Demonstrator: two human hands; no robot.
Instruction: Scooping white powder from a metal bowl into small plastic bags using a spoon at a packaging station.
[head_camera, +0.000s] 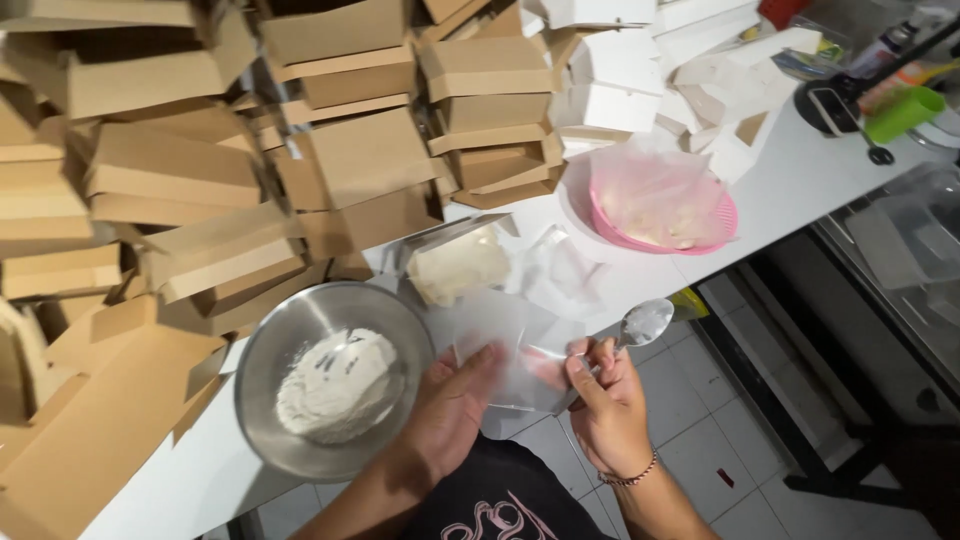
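My left hand (452, 408) and my right hand (605, 405) hold a small clear plastic bag (515, 350) between them at the white table's near edge. My right hand also grips a metal spoon (645, 323), its bowl dusted white and pointing up to the right. Just left of my left hand stands a steel bowl (335, 375) with a heap of white powder (338, 385) in it. Behind the bag lies a clear pouch of pale powder (458, 265).
Stacks of brown cardboard boxes (200, 180) fill the left and back of the white table (800, 190). A pink basket (660, 205) lined with plastic sits right of centre, white boxes (620, 80) behind it. A green cup (903, 113) stands far right. Tiled floor lies below.
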